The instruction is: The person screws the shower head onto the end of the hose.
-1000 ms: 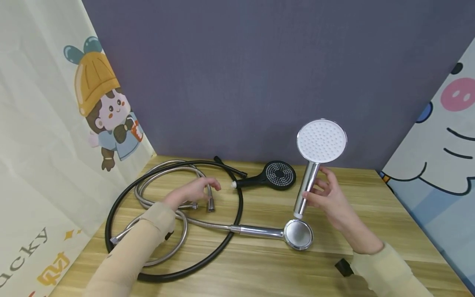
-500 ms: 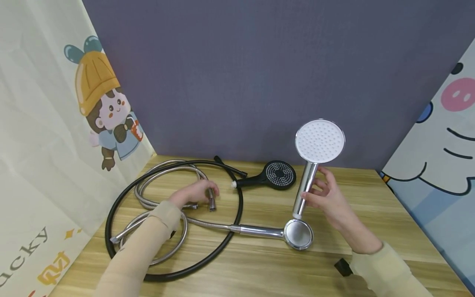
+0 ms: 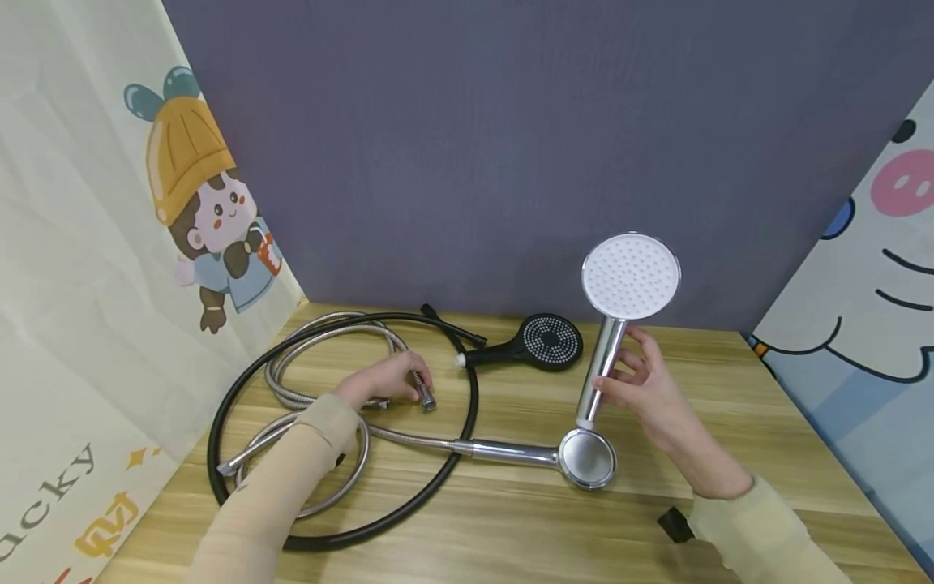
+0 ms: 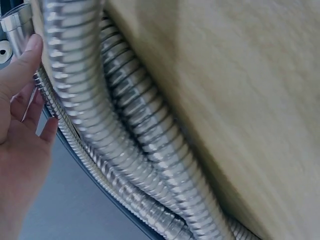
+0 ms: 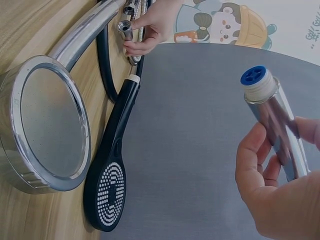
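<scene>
In the head view my right hand [image 3: 645, 391] grips the chrome handle of a round shower head [image 3: 631, 276], its white nozzle face toward me and its handle pointing down. The right wrist view shows that handle's white threaded end [image 5: 261, 91] with a blue insert, held between thumb and fingers. My left hand [image 3: 388, 378] pinches a flexible metal shower hose [image 3: 419, 381] just behind its chrome end fitting [image 3: 427, 401]. In the left wrist view the thumb lies along that fitting [image 4: 18, 26], and thick coils of metal hose [image 4: 75, 70] fill the foreground.
A black shower head [image 3: 549, 342] lies near the grey back panel [image 3: 467, 162]. In front, a smaller chrome shower head [image 3: 586, 459] is joined to a metal hose [image 3: 412, 440]. A black hose [image 3: 409, 511] loops round the coils on the wooden table [image 3: 525, 535].
My left hand has come down onto the metal hose and taken hold near its fitting, which now tilts a little to the right. The right hand has stayed nearly still with the shower head.
</scene>
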`<state>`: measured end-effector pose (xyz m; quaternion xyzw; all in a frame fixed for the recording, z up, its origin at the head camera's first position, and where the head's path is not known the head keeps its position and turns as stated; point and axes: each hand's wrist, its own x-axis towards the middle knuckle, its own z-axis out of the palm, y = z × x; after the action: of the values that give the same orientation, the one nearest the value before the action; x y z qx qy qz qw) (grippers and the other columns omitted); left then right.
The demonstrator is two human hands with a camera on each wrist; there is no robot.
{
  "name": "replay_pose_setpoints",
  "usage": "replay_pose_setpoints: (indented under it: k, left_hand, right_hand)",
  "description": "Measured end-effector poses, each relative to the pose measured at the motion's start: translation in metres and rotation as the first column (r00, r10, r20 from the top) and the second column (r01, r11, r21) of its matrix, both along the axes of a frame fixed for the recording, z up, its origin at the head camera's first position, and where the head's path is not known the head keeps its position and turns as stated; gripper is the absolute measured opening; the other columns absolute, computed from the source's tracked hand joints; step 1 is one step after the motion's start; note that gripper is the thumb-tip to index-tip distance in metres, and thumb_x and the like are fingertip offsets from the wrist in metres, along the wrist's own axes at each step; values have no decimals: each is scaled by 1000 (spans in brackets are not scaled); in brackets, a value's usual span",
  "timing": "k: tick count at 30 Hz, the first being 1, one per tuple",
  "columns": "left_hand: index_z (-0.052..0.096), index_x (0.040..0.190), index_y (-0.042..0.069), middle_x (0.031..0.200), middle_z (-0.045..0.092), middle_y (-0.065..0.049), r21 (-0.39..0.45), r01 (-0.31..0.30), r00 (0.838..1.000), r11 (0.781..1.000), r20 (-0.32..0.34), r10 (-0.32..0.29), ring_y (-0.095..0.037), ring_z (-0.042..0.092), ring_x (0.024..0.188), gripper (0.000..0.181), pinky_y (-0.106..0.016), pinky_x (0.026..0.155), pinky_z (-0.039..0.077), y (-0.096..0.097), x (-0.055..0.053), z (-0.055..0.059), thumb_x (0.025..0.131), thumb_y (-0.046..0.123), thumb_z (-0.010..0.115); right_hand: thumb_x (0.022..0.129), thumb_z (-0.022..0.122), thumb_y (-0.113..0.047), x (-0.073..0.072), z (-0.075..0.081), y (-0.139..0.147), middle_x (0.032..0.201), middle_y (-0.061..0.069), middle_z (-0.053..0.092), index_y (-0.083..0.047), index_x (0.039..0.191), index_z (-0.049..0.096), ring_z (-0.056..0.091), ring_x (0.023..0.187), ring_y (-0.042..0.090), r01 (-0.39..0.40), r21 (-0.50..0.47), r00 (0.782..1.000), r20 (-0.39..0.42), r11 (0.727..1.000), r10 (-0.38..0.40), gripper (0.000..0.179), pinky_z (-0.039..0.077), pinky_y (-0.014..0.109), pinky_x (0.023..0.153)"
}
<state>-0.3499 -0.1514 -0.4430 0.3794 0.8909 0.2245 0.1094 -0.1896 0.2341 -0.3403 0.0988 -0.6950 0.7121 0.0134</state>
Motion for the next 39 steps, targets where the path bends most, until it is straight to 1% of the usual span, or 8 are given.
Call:
replay_pose_setpoints:
  k: [4, 9, 16, 19, 25, 29, 33, 39]
  left_hand:
    - [69, 95, 17, 101, 63, 4, 34, -9, 1000, 999, -11, 9, -15, 56, 100, 24, -37, 94, 45, 2, 1, 4, 74, 10, 78]
    - [69, 98, 15, 101, 66, 3, 89, 30, 997, 996, -70, -24, -16, 58, 100, 24, -37, 94, 45, 8, 4, 13, 76, 15, 76]
    - [66, 102, 17, 102, 65, 6, 132, 57, 991, 990, -127, -41, -15, 56, 103, 21, -42, 99, 40, 16, 11, 23, 82, 22, 71]
    - [66, 103, 15, 101, 66, 6, 159, 73, 987, 985, -154, -48, -16, 56, 103, 21, -42, 100, 39, 20, 14, 27, 83, 20, 71]
    - [67, 107, 13, 103, 67, 3, 221, 52, 988, 974, -154, -18, -18, 55, 104, 23, -42, 98, 40, 22, 21, 35, 85, 16, 69]
    - [67, 109, 9, 105, 68, -2, 293, 32, 991, 955, -134, 8, -20, 59, 103, 23, -45, 96, 45, 25, 26, 39, 86, 14, 68]
    - [66, 111, 7, 106, 67, -6, 377, 5, 993, 926, -112, 40, -21, 61, 101, 25, -45, 92, 48, 29, 31, 43, 86, 13, 67]
    - [63, 114, 11, 108, 66, -3, 449, -34, 993, 893, -87, 81, -19, 61, 102, 28, -39, 91, 50, 38, 37, 45, 87, 15, 67]
  right_hand:
    - [82, 61, 12, 1, 1, 1, 111, 1, 52, -19, 141, 18, 61, 90, 13, 0, -1, 1000, -7, 1000, 0, 80, 56, 31, 75]
    - [82, 61, 12, 2, 2, 1, 110, 2, 52, -19, 140, 18, 61, 89, 13, -5, -13, 1000, -15, 1000, 5, 79, 56, 31, 73]
    - [82, 60, 12, 3, 2, 0, 107, 2, 52, -19, 139, 16, 61, 88, 13, -8, -31, 1000, -10, 999, 8, 79, 56, 32, 72]
    - [82, 60, 12, 4, 3, -1, 107, 3, 51, -19, 140, 16, 61, 88, 14, -7, -31, 1000, -7, 1000, 7, 79, 56, 32, 72]
    - [83, 60, 11, 4, 4, -1, 108, 3, 52, -18, 141, 15, 62, 89, 14, -5, -27, 1000, -13, 1000, 5, 79, 56, 31, 72]
    - [83, 60, 12, 5, 4, -2, 107, 3, 52, -18, 141, 15, 62, 89, 13, -4, -36, 1000, -13, 999, 4, 79, 56, 31, 72]
    - [83, 60, 12, 4, 4, -2, 108, 3, 52, -17, 141, 14, 62, 89, 14, -4, -46, 1000, -12, 999, 3, 80, 56, 31, 73]
    - [82, 59, 13, 4, 6, -6, 107, 6, 51, -19, 140, 15, 62, 86, 14, -1, -87, 1000, -6, 996, 1, 80, 56, 32, 73]
